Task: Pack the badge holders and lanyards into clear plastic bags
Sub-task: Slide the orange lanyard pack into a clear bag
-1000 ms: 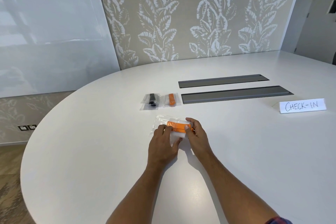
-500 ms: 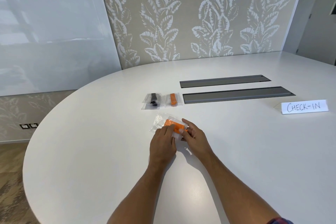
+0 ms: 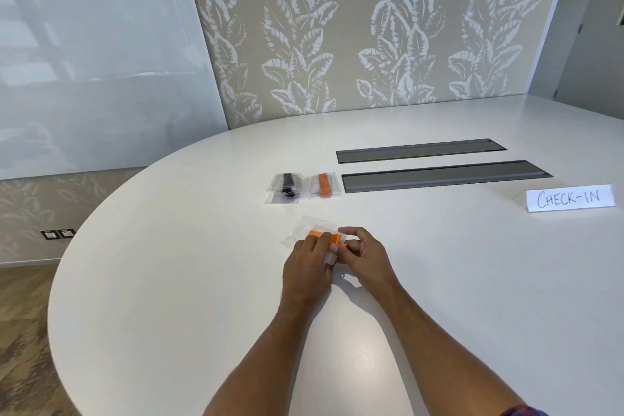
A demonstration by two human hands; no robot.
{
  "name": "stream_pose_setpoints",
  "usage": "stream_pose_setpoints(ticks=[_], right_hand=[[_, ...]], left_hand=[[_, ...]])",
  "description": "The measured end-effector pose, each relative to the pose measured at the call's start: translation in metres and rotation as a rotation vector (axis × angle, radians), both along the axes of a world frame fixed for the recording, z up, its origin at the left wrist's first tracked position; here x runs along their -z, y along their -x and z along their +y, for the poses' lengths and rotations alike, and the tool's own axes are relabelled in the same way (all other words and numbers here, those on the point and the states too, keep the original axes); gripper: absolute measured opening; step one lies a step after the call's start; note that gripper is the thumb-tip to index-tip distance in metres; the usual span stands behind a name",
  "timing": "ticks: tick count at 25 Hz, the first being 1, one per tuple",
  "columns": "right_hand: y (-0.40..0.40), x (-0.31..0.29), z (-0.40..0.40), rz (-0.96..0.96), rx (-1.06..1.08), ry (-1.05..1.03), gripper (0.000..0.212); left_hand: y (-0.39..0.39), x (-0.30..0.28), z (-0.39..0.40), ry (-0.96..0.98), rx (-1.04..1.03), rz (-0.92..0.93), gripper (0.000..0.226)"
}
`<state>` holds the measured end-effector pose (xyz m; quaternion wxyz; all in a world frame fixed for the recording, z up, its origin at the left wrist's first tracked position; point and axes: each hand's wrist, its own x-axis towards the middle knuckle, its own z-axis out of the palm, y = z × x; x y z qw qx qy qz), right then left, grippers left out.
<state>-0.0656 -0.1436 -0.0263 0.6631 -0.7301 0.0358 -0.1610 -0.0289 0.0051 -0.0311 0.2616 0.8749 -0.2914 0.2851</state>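
The fingers [image 3: 325, 240] of the left hand [image 3: 309, 267] are curled over the near end of an orange lanyard [image 3: 332, 239], pressing it and the clear plastic bag [image 3: 312, 230] beneath it down on the worktop [image 3: 169, 297]. The right hand [image 3: 366, 255] meets it from the other side, its fingers bent and pinching the lanyard's right end together with a pale, clear piece that may be the badge holder, though that cannot be told for sure. Whether the lanyard already lies inside the bag or only at its mouth cannot be told; the bag spreads out from under the left hand, away from the person. Beyond this bag, farther from the person, two packed bags lie side by side: one with a black lanyard [image 3: 287, 186] on the left, one with an orange lanyard [image 3: 323, 184] just to its right. Right of those, two long grey cable hatches [image 3: 439, 176] are set into the worktop, and a folded card lettered CHECK-IN [image 3: 570, 198] stands well to the right of the held bag.
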Motion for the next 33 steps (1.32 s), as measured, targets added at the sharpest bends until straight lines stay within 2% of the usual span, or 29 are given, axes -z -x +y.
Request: stream_pose_setpoints(ticks=[2,5,11,14,17,22,29,33], right_hand=[[0.000,0.000,0.000,0.002,-0.003,0.022,0.036],[-0.001,-0.001,0.000,-0.012,0.042,0.006,0.019],[0.000,-0.001,-0.001,-0.011,0.069,0.056,0.018],[0.001,-0.002,0.002,0.004,0.164,0.115,0.020],[0.000,-0.005,0.003,0.038,0.268,0.166,0.025],[-0.001,-0.002,0.009,0.081,0.189,0.169,0.012],[0.008,-0.005,0.010,0.084,0.101,0.065,0.012],[0.007,-0.007,0.009,0.042,0.109,0.172,0.015]], left_hand=[[0.000,-0.001,-0.001,-0.013,-0.006,-0.018,0.027],[-0.001,0.001,-0.001,-0.056,-0.038,-0.030,0.032],[0.000,-0.002,0.000,-0.049,0.001,-0.065,0.053],[0.003,-0.003,0.000,-0.042,0.005,-0.049,0.066],[0.005,-0.004,0.000,-0.049,-0.001,-0.035,0.063],[0.008,-0.005,0.000,-0.039,0.036,-0.034,0.052],[0.008,-0.008,-0.001,-0.077,0.053,-0.038,0.054],[0.009,-0.008,-0.001,-0.089,0.006,0.010,0.059]])
